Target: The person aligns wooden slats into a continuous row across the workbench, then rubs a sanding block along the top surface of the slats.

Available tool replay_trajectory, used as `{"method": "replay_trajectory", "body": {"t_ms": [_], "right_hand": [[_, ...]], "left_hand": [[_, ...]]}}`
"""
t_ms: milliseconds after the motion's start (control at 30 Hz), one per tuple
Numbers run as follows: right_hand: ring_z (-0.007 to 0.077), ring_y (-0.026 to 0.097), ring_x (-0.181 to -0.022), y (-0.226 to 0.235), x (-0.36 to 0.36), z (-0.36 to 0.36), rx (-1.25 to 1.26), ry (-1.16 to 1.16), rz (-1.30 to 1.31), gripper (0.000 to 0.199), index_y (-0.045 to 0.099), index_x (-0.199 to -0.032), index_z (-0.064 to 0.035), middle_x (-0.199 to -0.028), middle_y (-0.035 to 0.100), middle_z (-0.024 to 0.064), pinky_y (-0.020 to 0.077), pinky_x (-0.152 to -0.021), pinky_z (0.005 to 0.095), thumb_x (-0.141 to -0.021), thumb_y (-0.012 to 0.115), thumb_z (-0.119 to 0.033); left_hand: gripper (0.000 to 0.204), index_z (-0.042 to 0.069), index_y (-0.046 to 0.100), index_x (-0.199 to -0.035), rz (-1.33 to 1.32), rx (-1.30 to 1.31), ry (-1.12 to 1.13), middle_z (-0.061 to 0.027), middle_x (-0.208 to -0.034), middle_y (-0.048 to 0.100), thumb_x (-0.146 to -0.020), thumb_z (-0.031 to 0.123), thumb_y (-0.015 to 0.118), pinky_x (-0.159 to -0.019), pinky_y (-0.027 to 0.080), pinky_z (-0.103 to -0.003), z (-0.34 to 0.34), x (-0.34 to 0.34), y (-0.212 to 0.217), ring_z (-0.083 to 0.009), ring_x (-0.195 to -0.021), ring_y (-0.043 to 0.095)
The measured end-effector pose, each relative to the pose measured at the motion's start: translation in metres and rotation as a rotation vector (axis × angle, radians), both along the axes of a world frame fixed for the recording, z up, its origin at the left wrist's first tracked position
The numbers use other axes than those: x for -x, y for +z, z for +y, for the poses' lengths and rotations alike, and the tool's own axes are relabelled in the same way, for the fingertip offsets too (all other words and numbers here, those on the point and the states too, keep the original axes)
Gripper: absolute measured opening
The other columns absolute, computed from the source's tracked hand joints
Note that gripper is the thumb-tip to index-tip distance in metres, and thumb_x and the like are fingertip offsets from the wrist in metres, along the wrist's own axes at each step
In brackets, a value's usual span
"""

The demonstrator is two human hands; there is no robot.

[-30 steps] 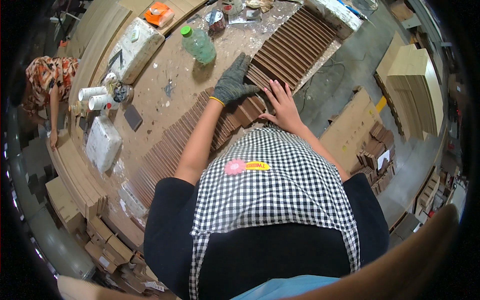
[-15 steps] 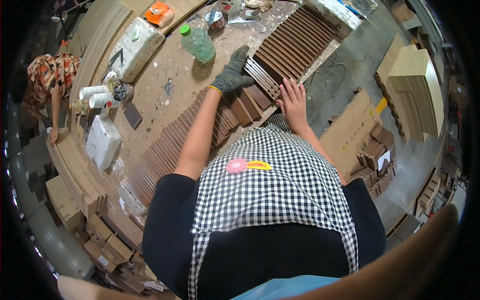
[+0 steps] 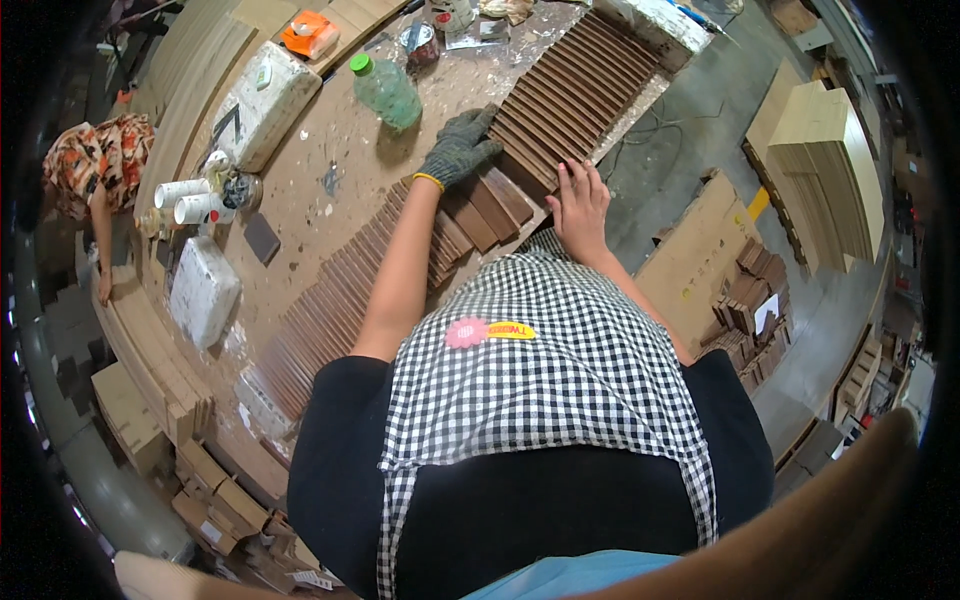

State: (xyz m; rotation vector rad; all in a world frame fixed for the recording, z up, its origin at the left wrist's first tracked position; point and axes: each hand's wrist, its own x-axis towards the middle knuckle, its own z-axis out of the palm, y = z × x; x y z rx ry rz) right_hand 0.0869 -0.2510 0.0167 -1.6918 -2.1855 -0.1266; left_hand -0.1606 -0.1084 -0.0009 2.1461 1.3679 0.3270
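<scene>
My left hand [image 3: 460, 148], in a dark grey knitted glove with a yellow cuff, grips the left ends of the nearest wooden slats in a long row. The bare right hand [image 3: 582, 207] holds their right ends, its thumb on the near side and its fingers over the row. These brown slats [image 3: 575, 95] stand on edge, side by side, along the table's right part. Just nearer to me, a few flat brown slats [image 3: 487, 215] lie overlapping. They lead into another long row of slats [image 3: 345, 285], which leans toward the lower left beside my left forearm.
Beyond my left hand stands a green-capped bottle [image 3: 387, 95] near a can [image 3: 419, 45]. Paint-spotted white blocks [image 3: 265, 105] and white cups [image 3: 203, 208] are at the table's left. Another person [image 3: 100, 165] stands far left. Stacked boards [image 3: 825, 165] stand on the right.
The nearest slats, earlier tilted with pale, shiny edges showing, now stand darker against the row. My right fingers have curled in more, and the left hand has shifted slightly.
</scene>
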Motion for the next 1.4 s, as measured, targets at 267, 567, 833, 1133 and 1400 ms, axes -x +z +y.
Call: {"method": "replay_trajectory", "body": {"t_ms": [267, 567, 833, 1133, 1400], "right_hand": [[0.0293, 0.037, -0.145, -0.014, -0.014, -0.016, 0.063, 0.104, -0.04, 0.058, 0.043, -0.149, -0.0043, -0.152, 0.042, 0.0161, 0.022, -0.121, 0.0483, -0.098, 0.06, -0.024], [0.0237, 0.064, -0.085, 0.031, -0.001, -0.023, 0.274, 0.307, 0.261, 0.061, 0.056, -0.133, -0.0014, -0.101, 0.061, 0.0107, 0.0548, -0.068, 0.0345, -0.088, 0.074, -0.039], [0.0344, 0.06, -0.095, 0.009, 0.03, -0.012, 0.51, 0.2, 0.256, 0.082, 0.045, -0.144, 0.0037, -0.108, 0.053, 0.019, 0.0526, -0.08, 0.0398, -0.085, 0.077, -0.045], [0.0392, 0.051, -0.108, 0.015, 0.044, -0.007, 0.643, 0.171, 0.264, 0.079, 0.047, -0.133, 0.0109, -0.114, 0.052, 0.0239, 0.0456, -0.093, 0.0436, -0.078, 0.086, -0.03], [0.038, 0.054, -0.109, 0.034, 0.052, -0.011, 0.706, 0.201, 0.234, 0.064, 0.048, -0.126, 0.0053, -0.116, 0.055, 0.0226, 0.0449, -0.094, 0.0448, -0.078, 0.082, -0.019]], "left_hand": [[0.076, 0.012, 0.031, -0.158, -0.258, 0.129, 0.02, -0.0118, -0.159, 0.041, -0.096, 0.036, 0.067, -0.117, 0.035, -0.037, -0.018, -0.001, 0.008, -0.0288, -0.142, 0.045], [0.093, 0.005, 0.029, -0.158, -0.306, 0.231, 0.086, -0.018, -0.155, 0.042, -0.083, 0.027, 0.079, -0.118, 0.035, -0.036, -0.044, 0.049, 0.032, -0.0291, -0.14, 0.045], [0.085, 0.011, 0.045, -0.15, -0.151, 0.153, 0.133, -0.015, -0.145, 0.054, -0.073, 0.012, 0.08, -0.114, 0.041, -0.037, -0.071, 0.044, 0.03, -0.0295, -0.133, 0.052], [0.077, 0.012, 0.048, -0.148, -0.21, 0.137, 0.188, -0.0138, -0.144, 0.055, -0.077, 0.01, 0.079, -0.114, 0.04, -0.037, -0.075, 0.045, 0.037, -0.0293, -0.133, 0.052], [0.083, 0.013, 0.043, -0.153, -0.333, 0.179, 0.253, -0.0134, -0.149, 0.052, -0.08, 0.022, 0.081, -0.115, 0.039, -0.038, -0.079, 0.046, 0.03, -0.0297, -0.135, 0.051]]}}
